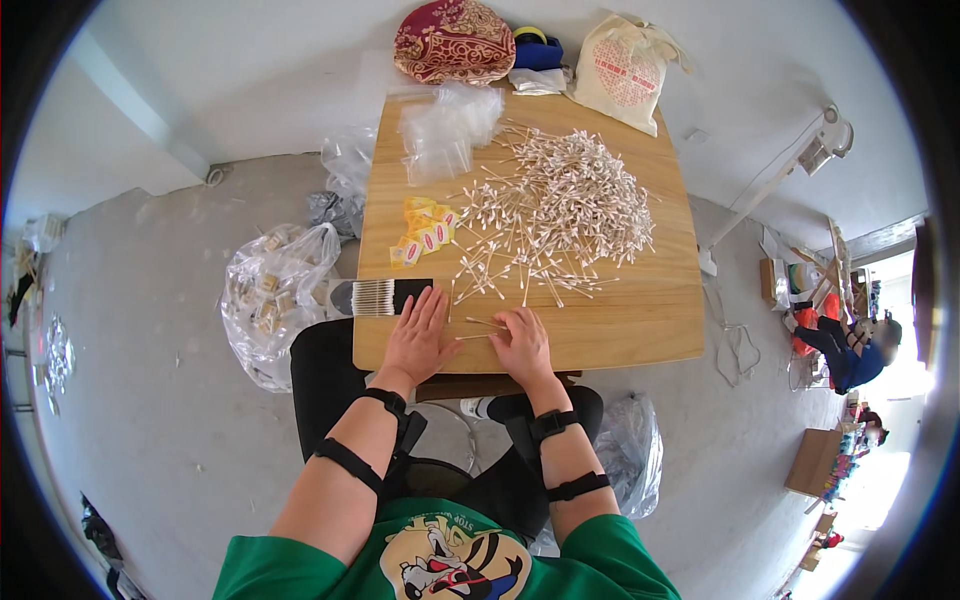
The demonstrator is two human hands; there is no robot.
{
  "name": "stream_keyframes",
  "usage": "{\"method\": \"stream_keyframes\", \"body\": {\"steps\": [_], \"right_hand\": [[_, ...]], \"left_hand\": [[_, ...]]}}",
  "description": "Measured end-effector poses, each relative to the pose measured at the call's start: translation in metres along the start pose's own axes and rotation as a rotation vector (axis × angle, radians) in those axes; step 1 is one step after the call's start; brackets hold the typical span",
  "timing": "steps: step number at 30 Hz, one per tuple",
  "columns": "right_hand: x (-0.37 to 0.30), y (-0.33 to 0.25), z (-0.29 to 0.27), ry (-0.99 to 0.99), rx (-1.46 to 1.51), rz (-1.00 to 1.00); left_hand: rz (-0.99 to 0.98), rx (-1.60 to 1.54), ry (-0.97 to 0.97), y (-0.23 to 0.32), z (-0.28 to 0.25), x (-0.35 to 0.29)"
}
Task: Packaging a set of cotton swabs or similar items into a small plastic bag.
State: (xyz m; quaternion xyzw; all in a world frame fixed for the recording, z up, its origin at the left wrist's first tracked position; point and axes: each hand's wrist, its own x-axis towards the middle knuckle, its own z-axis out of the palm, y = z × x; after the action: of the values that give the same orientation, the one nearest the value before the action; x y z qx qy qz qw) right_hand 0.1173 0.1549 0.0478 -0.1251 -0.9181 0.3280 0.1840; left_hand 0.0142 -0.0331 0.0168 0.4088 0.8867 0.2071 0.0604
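Note:
My left hand lies flat near the table's front left, fingers stretched out and their tips at a black tray. In that tray a row of cotton swabs lies side by side. My right hand is at the front edge, its fingers curled around the ends of a couple of cotton swabs that point left, toward my left thumb. Beyond both hands spreads a large loose pile of cotton swabs, with scattered ones reaching toward me.
Yellow labels and clear plastic bags lie on the table's left. At the back are a patterned red cloth item, a blue tape dispenser and a cream drawstring bag. A filled plastic bag stands left; other people sit far right.

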Motion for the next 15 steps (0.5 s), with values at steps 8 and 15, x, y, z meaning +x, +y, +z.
{"method": "stream_keyframes", "body": {"steps": [8, 15], "right_hand": [[-0.003, -0.006, 0.033, -0.074, 0.018, -0.11], [0.032, -0.012, 0.042, -0.017, 0.056, 0.026]], "left_hand": [[-0.03, 0.126, -0.01, 0.005, 0.005, 0.004], [-0.042, 0.075, 0.046, 0.006, 0.006, 0.003]]}}
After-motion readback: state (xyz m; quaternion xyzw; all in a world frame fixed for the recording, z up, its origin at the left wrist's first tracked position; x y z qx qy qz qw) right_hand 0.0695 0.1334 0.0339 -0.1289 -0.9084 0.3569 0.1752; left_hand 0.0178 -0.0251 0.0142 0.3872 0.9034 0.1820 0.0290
